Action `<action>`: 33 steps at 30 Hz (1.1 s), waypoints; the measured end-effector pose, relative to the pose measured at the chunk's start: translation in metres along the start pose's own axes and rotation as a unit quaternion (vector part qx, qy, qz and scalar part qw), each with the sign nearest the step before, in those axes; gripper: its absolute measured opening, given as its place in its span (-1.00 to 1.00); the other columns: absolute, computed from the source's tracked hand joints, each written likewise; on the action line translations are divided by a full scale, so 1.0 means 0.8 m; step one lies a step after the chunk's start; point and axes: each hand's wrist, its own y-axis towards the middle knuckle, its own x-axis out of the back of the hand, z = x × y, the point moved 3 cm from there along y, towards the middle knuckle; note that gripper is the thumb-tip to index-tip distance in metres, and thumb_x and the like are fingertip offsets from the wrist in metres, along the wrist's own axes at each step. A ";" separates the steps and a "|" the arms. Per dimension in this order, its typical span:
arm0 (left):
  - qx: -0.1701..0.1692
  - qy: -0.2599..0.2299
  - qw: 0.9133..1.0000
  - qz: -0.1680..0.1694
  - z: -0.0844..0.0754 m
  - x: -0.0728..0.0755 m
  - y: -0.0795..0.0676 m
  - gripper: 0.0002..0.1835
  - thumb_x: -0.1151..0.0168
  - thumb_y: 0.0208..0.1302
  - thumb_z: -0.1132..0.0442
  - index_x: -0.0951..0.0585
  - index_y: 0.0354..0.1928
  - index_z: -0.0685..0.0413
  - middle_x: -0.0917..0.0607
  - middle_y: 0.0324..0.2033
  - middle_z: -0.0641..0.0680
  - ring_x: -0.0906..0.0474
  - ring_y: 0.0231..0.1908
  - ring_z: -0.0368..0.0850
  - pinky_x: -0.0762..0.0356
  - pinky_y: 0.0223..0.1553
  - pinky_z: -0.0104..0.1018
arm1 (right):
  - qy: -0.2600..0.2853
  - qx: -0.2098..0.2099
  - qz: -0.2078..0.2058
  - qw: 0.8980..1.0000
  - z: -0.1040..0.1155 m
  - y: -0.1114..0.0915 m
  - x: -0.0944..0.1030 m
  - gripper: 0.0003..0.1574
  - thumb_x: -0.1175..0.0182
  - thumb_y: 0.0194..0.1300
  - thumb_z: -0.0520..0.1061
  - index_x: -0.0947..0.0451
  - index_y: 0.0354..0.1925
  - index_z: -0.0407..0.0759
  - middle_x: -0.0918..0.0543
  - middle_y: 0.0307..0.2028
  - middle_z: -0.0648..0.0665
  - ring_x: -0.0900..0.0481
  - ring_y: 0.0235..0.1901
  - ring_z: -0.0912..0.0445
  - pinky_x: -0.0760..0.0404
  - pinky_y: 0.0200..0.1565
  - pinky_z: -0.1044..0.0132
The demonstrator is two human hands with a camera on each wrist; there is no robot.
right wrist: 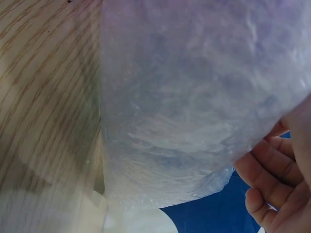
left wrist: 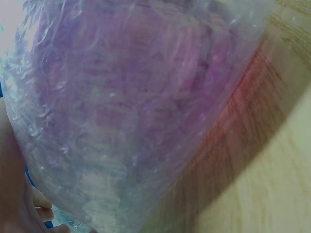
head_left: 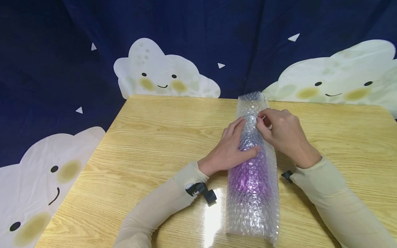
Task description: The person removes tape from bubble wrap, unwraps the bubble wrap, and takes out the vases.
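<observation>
A long bundle of clear bubble wrap (head_left: 252, 217) lies lengthwise on the table. Through the plastic shows a purple object (head_left: 249, 175); its kind is blurred by the bubbles. My left hand (head_left: 227, 148) rests on the bundle's left side, fingers stretched towards the far end and thumb across the top. On the opposite side my right hand (head_left: 282, 132) pinches the wrap near its far part between thumb and index finger. In the right wrist view, that hand (right wrist: 277, 179) is beside the wrap's edge, other fingers curled.
The bundle sits on a light wooden table (head_left: 155, 137). Its far end reaches the table's back edge. Behind hangs a dark blue curtain (head_left: 186, 27) printed with smiling clouds. Small black wrist mounts (head_left: 201, 191) are strapped at both sleeves.
</observation>
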 end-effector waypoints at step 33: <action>-0.009 -0.003 1.000 0.001 -0.002 0.002 -0.003 0.10 -0.16 0.32 -0.29 0.17 0.69 -0.04 0.22 0.70 -0.06 0.12 0.66 0.03 -0.21 0.58 0.17 | -0.008 0.037 -0.017 0.999 0.022 -0.010 0.011 -0.81 -0.22 0.28 -0.22 -0.68 -0.31 -0.36 -0.73 -0.53 -0.22 -0.63 -0.55 -0.05 -0.60 -0.46 0.02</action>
